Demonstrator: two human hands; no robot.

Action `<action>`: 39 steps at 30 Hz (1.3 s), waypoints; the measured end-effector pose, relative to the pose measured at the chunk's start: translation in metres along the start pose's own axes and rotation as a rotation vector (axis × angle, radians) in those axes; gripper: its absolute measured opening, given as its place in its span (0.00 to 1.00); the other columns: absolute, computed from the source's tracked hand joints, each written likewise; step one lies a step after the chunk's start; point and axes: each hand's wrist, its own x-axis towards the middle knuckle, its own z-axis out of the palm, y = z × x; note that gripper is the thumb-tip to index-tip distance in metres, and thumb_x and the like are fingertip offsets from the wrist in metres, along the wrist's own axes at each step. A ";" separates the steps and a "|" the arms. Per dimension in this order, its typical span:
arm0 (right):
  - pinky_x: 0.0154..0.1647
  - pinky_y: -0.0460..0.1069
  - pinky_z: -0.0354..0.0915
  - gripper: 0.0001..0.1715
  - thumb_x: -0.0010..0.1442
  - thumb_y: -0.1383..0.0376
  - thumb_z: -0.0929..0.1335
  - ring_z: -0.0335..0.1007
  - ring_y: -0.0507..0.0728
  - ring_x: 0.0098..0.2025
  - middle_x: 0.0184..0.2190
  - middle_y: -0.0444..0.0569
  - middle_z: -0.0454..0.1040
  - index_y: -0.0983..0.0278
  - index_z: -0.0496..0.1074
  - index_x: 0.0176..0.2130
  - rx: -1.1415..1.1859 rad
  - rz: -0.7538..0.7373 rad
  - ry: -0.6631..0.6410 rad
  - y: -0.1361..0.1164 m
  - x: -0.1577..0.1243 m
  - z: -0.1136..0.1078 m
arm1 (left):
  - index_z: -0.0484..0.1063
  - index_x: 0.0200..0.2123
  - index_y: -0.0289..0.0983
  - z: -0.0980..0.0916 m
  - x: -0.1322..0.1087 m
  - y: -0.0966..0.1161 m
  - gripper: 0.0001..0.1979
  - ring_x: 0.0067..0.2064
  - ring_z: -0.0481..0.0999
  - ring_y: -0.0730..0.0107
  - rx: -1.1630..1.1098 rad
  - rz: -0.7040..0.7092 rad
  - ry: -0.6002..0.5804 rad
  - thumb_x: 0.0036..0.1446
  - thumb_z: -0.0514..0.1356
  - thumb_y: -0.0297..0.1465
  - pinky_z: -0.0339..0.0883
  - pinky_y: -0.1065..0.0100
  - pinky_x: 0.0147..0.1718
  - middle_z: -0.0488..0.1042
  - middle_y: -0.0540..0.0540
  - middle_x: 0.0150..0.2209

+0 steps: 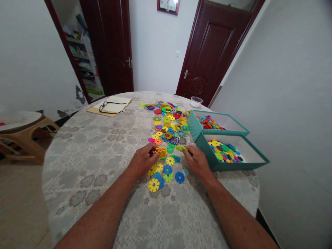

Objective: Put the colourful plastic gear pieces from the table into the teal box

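My left hand is closed on a bunch of red, orange and yellow plastic pieces. Opposite it, my right hand pinches a yellow-green piece between thumb and fingers. A colourful heap of notched plastic pieces spreads over the table beyond both hands. Nearer to me lie loose round discs, among them a yellow disc, a blue disc and a green disc. The hands are apart, with a few discs between them.
At the right, a teal box holds round discs, and an adjoining teal box holds linked-looking colourful pieces. A clear plastic bowl sits at the back. Black glasses rest on a paper folder at the left.
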 end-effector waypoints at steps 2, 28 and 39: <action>0.54 0.54 0.67 0.14 0.69 0.63 0.65 0.75 0.60 0.48 0.45 0.52 0.80 0.62 0.78 0.49 0.006 0.034 0.033 -0.004 0.000 0.002 | 0.76 0.44 0.39 0.001 -0.001 0.001 0.11 0.33 0.74 0.69 -0.018 0.028 -0.029 0.62 0.60 0.36 0.65 0.69 0.35 0.77 0.51 0.33; 0.44 0.49 0.64 0.12 0.61 0.69 0.69 0.70 0.57 0.43 0.41 0.48 0.74 0.61 0.72 0.46 -0.046 -0.135 -0.184 -0.041 -0.016 0.032 | 0.78 0.54 0.40 0.007 -0.005 0.006 0.20 0.39 0.81 0.62 -0.243 0.021 -0.252 0.61 0.62 0.41 0.75 0.65 0.41 0.84 0.45 0.40; 0.47 0.52 0.68 0.20 0.63 0.58 0.67 0.76 0.61 0.44 0.44 0.51 0.79 0.60 0.71 0.53 -0.103 0.138 0.297 -0.032 0.037 -0.071 | 0.79 0.42 0.42 -0.006 0.005 -0.010 0.15 0.40 0.81 0.61 0.037 -0.038 0.128 0.65 0.55 0.43 0.71 0.65 0.40 0.83 0.48 0.39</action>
